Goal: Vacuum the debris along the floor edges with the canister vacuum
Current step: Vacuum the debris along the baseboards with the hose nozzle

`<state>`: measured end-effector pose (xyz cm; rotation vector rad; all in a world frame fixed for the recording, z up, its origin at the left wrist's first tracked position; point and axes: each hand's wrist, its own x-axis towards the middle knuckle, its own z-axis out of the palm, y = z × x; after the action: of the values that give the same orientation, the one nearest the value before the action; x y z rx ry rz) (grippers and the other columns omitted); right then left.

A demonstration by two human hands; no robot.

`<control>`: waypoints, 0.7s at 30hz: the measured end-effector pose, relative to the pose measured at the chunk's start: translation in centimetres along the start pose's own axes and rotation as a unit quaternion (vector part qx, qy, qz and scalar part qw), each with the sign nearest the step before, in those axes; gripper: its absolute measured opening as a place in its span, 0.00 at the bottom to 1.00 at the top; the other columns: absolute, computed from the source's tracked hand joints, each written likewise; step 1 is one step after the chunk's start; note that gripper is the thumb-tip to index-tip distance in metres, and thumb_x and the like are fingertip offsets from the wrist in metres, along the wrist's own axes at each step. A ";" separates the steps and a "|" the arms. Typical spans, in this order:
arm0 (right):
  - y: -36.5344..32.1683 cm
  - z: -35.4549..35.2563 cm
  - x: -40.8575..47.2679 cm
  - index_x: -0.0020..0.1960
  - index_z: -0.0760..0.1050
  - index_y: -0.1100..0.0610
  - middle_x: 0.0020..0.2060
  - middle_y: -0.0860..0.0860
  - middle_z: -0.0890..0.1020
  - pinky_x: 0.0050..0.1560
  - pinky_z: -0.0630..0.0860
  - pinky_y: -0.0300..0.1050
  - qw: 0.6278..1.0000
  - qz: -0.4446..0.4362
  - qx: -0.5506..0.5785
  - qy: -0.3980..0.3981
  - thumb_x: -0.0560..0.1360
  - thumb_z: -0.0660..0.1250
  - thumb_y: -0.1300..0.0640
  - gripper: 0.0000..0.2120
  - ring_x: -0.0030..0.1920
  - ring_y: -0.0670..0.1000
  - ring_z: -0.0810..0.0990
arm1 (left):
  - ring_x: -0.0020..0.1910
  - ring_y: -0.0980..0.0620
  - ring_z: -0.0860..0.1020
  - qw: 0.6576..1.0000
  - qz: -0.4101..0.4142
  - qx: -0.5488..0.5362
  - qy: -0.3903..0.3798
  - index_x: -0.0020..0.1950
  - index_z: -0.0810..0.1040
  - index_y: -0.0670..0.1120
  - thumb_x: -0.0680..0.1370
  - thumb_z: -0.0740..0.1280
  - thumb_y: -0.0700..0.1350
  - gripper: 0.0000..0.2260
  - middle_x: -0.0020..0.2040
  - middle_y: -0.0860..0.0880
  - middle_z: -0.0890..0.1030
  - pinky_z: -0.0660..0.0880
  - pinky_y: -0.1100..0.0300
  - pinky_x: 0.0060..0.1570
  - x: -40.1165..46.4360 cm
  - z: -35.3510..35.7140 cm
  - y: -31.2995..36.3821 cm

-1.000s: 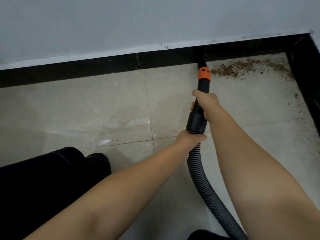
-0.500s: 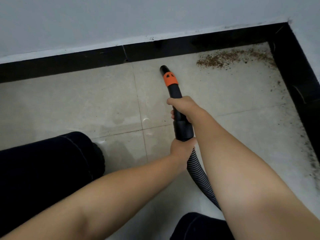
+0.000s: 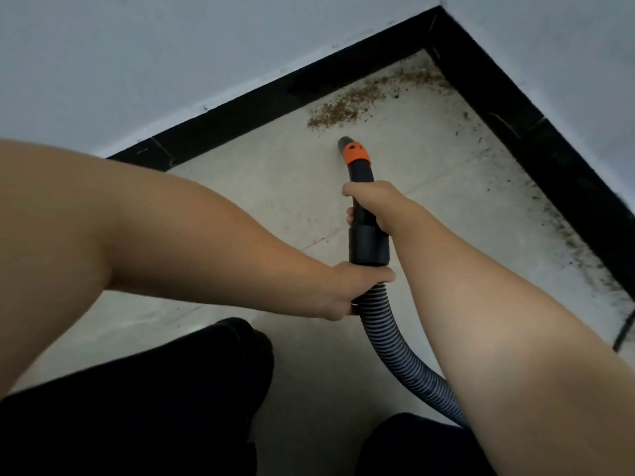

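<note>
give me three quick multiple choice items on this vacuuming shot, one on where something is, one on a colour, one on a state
1. Where does the brown debris pile lie?
A. along the black baseboard near the corner
B. under the hose
C. beside the shoe

2. What colour is the collar near the nozzle tip?
A. blue
B. orange
C. white

3. How is the vacuum wand held?
A. left hand only
B. lying loose on the floor
C. both hands grip it

Key: 1 A, the pile runs beside the baseboard toward the corner. 2 B, the band is orange. 3 C, the right hand wraps the wand and the left hand holds where the ribbed hose joins.
</note>
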<state>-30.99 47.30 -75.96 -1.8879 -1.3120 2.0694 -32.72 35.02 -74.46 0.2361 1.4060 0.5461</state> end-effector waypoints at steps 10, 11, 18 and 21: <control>-2.3 -2.6 3.0 0.51 0.68 0.62 0.32 0.56 0.75 0.21 0.74 0.36 0.999 -0.006 -0.008 0.035 0.74 0.66 0.60 0.10 0.27 0.51 0.75 | 0.58 0.46 0.78 0.990 -0.035 -0.133 0.029 0.63 0.75 0.42 0.73 0.71 0.44 0.19 0.60 0.42 0.79 0.75 0.54 0.56 4.9 1.9 2.1; -2.6 -2.8 3.4 0.50 0.68 0.62 0.32 0.56 0.75 0.21 0.74 0.36 0.999 -0.009 -0.015 0.043 0.74 0.66 0.60 0.10 0.27 0.50 0.75 | 0.58 0.45 0.78 0.988 -0.032 -0.147 0.029 0.62 0.76 0.42 0.73 0.71 0.44 0.18 0.59 0.43 0.80 0.75 0.53 0.56 5.3 2.2 2.5; -3.5 -3.1 4.8 0.45 0.68 0.60 0.30 0.56 0.75 0.21 0.73 0.36 0.998 -0.010 -0.007 0.058 0.74 0.67 0.59 0.08 0.24 0.51 0.74 | 0.38 0.51 0.75 0.983 -0.012 -0.176 0.046 0.50 0.74 0.45 0.73 0.70 0.42 0.08 0.38 0.49 0.75 0.73 0.57 0.44 7.1 1.6 3.1; -2.8 -2.3 4.5 0.44 0.69 0.60 0.29 0.55 0.76 0.22 0.73 0.36 0.999 -0.004 -0.023 0.048 0.73 0.67 0.59 0.08 0.23 0.50 0.75 | 0.40 0.50 0.75 0.983 -0.019 -0.177 0.053 0.50 0.75 0.45 0.73 0.70 0.42 0.09 0.38 0.49 0.75 0.74 0.56 0.46 6.9 1.5 2.2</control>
<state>-31.62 52.81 -77.61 -1.9707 -1.3548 1.9333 -31.25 40.51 -79.16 -0.1061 1.3867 0.7742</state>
